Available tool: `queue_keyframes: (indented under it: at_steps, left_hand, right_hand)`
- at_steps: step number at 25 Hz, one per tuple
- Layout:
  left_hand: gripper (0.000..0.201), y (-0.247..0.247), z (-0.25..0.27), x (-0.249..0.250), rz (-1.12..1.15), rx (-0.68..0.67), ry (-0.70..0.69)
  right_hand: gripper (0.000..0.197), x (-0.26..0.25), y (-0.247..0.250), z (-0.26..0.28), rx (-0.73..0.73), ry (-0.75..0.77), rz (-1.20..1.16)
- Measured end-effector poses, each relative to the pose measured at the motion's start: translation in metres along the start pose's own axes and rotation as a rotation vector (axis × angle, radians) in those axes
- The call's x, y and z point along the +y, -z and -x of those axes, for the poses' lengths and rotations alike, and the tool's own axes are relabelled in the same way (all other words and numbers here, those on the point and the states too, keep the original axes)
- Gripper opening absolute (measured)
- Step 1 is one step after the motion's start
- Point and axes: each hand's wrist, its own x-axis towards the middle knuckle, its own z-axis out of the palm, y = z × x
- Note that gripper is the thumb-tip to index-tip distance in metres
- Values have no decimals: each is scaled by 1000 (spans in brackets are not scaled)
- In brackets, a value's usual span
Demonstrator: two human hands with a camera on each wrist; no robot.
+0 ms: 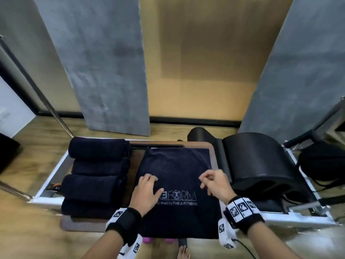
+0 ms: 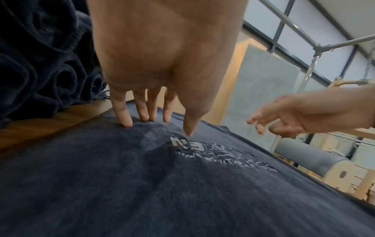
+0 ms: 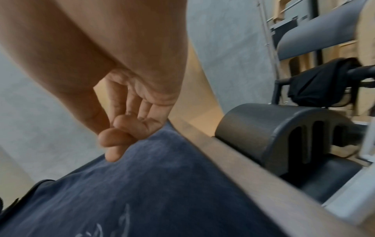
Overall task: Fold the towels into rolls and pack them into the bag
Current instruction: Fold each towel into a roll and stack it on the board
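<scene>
A dark navy towel [image 1: 177,165] with white lettering lies flat on the wooden board [image 1: 84,224] in front of me. My left hand [image 1: 147,187] presses its straight fingertips [image 2: 125,120] down on the towel [image 2: 142,184] near the lettering. My right hand [image 1: 212,181] hovers just above the towel's right part, fingers loosely curled, holding nothing; in the right wrist view its fingertips [image 3: 113,141] hang over the towel [image 3: 152,184]. Several rolled navy towels [image 1: 97,174] lie stacked in a row at the left. A black bag [image 1: 321,161] sits at the far right.
A black curved padded barrel [image 1: 261,165] stands right of the board on a white metal frame [image 1: 298,215]. Grey panels [image 1: 104,71] lean against the wall behind. A metal pole [image 1: 46,105] slants at the left. My foot [image 1: 183,253] shows on the wooden floor below.
</scene>
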Motion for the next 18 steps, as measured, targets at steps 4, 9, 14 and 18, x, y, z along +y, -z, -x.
queue_keyframes:
  at_steps: [4,9,14,18]
  left_hand:
    - [66,3,-30,-6,-58,-14,85]
    - [70,12,-60,-9,68,68,205]
    - [52,13,-76,-6,104,83,307]
    - [58,8,-75,-9,82,56,349]
  right_hand:
    - [14,-59,-42,-75,-148,51,76]
    - [16,-117,-113,-145,-284,46,144]
    - [55,-152,-165,-175,-207,109,446]
    - [36,-164,-183,-185,-227,135,611]
